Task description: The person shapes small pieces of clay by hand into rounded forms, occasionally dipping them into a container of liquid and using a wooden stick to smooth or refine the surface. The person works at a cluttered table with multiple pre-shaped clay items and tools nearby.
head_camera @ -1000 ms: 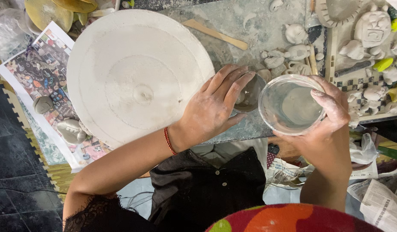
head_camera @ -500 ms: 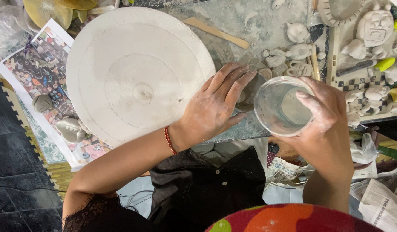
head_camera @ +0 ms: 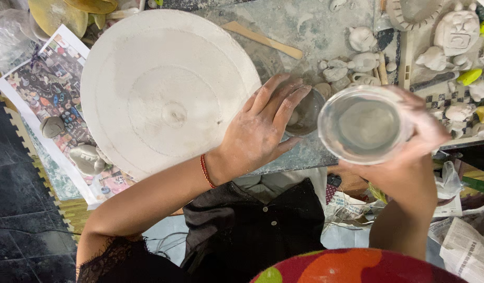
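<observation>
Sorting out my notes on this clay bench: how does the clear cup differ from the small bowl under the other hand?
The clear cup is lifted off the bench in the right hand; the small bowl sits on the bench with the left hand resting over it. The cup shows whole and see-through; the bowl is darker and half hidden by fingers. Both are round and open-topped.

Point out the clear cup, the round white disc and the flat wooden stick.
clear cup [head_camera: 365, 126], head view, on its cloudy inside
round white disc [head_camera: 168, 86], head view, on its flat top
flat wooden stick [head_camera: 263, 40], head view, on its middle
</observation>
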